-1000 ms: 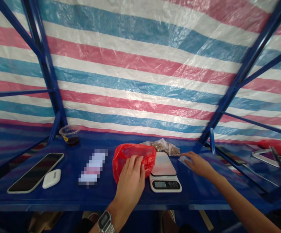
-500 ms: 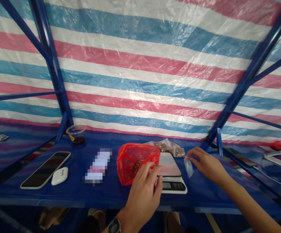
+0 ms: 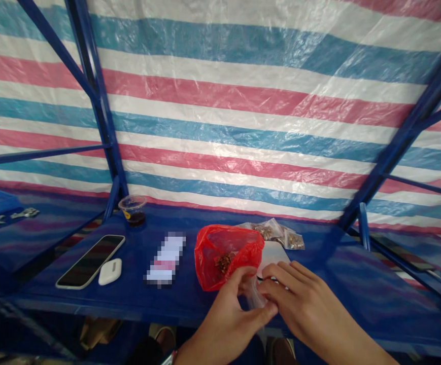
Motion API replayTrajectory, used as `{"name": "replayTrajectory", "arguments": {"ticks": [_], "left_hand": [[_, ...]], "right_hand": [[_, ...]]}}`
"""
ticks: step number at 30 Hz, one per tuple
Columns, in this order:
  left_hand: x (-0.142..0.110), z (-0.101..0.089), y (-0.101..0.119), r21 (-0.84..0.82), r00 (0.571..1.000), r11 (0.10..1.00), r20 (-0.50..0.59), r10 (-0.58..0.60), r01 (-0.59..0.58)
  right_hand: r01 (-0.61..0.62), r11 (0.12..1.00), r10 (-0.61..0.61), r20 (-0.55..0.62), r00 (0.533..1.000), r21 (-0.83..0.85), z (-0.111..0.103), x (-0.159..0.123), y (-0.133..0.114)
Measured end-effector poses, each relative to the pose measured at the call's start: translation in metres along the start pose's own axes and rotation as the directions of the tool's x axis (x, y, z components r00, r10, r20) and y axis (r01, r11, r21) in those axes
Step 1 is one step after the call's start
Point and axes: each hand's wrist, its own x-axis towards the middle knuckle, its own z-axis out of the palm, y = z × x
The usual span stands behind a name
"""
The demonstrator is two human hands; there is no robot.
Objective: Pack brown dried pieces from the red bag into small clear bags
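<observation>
My left hand (image 3: 228,324) and my right hand (image 3: 311,309) meet at the front of the table, both pinching a small clear plastic bag (image 3: 256,294) between their fingers. Just behind them lies a red plastic bag (image 3: 226,253), open at the top, with a clump of dried brown pieces (image 3: 224,263) inside. A white kitchen scale (image 3: 272,256) is mostly hidden by the red bag and my right hand. Behind it rest clear bags of brown pieces (image 3: 277,233).
Left along the blue table (image 3: 53,299) lie a phone (image 3: 90,261), a white earbud case (image 3: 109,271) and a pixelated packet (image 3: 166,259). A plastic cup (image 3: 132,210) holding dark liquid stands at the back. Blue metal frame bars (image 3: 104,126) and a striped tarp (image 3: 243,126) rise behind.
My left hand has moved right, away from the red bag, and my right hand has moved left. Both now hold the small clear bag, and the view has shifted slightly.
</observation>
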Motion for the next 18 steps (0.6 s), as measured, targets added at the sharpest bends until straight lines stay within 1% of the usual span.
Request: {"name": "replayTrajectory", "arguments": {"ticks": [2,5,9,11,12,14,15,18], "left_hand": [[0.000,-0.008,0.000,-0.021,1.000,0.999,0.005,-0.025,0.025],[-0.002,-0.018,0.000,-0.096,0.998,0.994,0.041,-0.046,0.050],[-0.007,-0.025,0.001,-0.155,0.991,0.985,0.118,-0.056,0.074],[-0.009,-0.028,0.002,-0.166,0.984,0.979,0.152,-0.093,0.118],[-0.009,-0.030,0.003,-0.165,0.982,0.977,0.148,-0.114,0.138],[-0.009,-0.034,0.006,-0.141,0.987,0.980,0.101,-0.125,0.138],[-0.009,-0.037,0.007,-0.112,0.992,0.987,0.061,-0.109,0.115],[-0.007,-0.044,0.008,0.074,0.997,0.997,-0.072,-0.017,0.023]], "right_hand": [[0.000,0.999,-0.001,0.006,1.000,0.048,0.001,0.001,-0.002],[-0.037,0.986,0.033,0.028,0.999,0.164,0.000,0.003,-0.006],[-0.097,0.955,0.069,0.108,0.992,0.282,-0.003,0.007,-0.012],[-0.105,0.940,0.060,0.144,0.988,0.324,-0.005,0.010,-0.015],[-0.105,0.931,0.055,0.149,0.987,0.350,-0.006,0.012,-0.016],[-0.093,0.908,0.049,0.117,0.992,0.409,-0.008,0.021,-0.016],[-0.085,0.895,0.054,0.083,0.995,0.437,-0.008,0.028,-0.014],[-0.086,0.881,0.104,-0.015,0.994,0.464,0.001,0.054,-0.003]]}}
